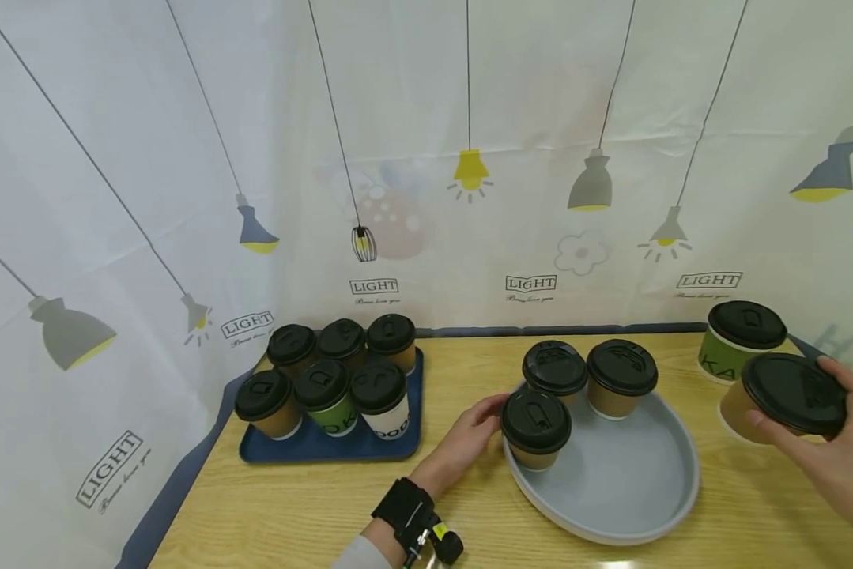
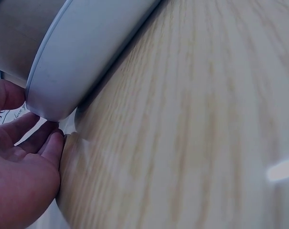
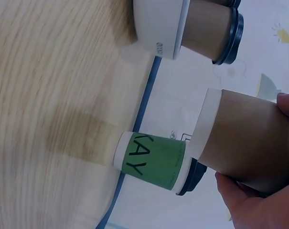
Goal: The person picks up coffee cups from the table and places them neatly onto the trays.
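My right hand (image 1: 839, 442) grips a brown paper coffee cup (image 3: 251, 138) with a black lid, thumb and fingers on opposite sides near the lid. That cup is tilted and held above the table, right of the round grey tray (image 1: 625, 482). At the tray's left edge, my left hand (image 1: 472, 435) holds the rim, with the thumb by its upper edge and curled fingers (image 2: 51, 148) lower at its outer side. Three lidded cups stand on this tray; the nearest brown cup (image 1: 536, 431) is beside my left fingers. Behind the held cup stands a green cup (image 3: 156, 160) lettered KAY.
A dark blue rectangular tray (image 1: 255, 454) at the left carries several lidded cups in brown, green and white, set in two rows. The wooden table (image 1: 312, 510) meets a hanging cloth (image 1: 426, 103) printed with lamps along its back and left sides.
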The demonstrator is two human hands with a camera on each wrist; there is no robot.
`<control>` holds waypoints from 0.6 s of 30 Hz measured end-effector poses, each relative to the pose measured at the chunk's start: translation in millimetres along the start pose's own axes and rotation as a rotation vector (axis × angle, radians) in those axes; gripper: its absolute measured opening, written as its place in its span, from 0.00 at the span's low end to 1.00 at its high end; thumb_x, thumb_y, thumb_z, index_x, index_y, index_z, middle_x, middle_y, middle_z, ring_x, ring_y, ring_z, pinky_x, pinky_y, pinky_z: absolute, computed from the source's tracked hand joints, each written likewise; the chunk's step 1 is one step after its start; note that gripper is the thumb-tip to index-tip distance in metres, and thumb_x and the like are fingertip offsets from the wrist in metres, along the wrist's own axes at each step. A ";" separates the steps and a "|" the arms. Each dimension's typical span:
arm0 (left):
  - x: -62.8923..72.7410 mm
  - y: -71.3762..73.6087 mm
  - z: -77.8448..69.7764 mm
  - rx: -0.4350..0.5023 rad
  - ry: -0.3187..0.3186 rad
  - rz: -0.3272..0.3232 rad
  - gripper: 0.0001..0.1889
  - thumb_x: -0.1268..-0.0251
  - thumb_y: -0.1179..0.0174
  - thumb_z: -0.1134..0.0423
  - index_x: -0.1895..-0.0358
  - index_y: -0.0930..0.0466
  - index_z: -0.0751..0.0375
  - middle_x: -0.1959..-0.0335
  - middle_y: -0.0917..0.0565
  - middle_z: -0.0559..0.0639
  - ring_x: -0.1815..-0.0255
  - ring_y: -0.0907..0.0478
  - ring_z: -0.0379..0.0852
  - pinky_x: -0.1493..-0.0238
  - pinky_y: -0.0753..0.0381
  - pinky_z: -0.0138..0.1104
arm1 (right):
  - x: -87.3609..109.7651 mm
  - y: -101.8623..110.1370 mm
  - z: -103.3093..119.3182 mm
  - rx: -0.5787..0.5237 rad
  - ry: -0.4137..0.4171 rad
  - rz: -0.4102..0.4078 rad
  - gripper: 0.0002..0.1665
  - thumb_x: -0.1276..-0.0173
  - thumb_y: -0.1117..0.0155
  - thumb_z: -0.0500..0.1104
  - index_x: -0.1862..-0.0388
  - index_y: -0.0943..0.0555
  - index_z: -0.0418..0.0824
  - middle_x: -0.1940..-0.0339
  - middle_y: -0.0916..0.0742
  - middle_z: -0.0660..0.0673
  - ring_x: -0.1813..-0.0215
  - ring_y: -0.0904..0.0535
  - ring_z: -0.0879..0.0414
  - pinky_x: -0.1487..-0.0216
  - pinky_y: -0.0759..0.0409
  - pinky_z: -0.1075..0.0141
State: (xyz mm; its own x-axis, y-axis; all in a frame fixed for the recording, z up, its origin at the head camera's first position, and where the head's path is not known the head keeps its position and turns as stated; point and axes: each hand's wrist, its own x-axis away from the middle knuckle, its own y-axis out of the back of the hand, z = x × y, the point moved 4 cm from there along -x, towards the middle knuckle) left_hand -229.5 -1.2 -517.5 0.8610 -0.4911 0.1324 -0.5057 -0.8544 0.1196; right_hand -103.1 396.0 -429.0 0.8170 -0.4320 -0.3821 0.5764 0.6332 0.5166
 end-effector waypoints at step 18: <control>-0.3 1.7 1.3 0.011 -0.019 0.018 0.24 0.18 0.51 0.60 0.24 0.31 0.53 0.29 0.25 0.49 0.27 0.30 0.48 0.24 0.35 0.48 | 10.2 -26.7 13.8 -0.030 0.036 0.271 0.64 0.35 0.22 0.42 0.13 0.56 0.51 0.26 0.39 0.21 0.53 0.41 0.87 0.62 0.34 0.89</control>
State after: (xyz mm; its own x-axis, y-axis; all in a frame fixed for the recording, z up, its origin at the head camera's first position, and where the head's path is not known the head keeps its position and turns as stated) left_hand -230.6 -2.7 -518.6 0.8526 -0.5096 0.1158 -0.5208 -0.8469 0.1070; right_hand -109.9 365.8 -436.1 0.9397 -0.2216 -0.2603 0.3358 0.7414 0.5810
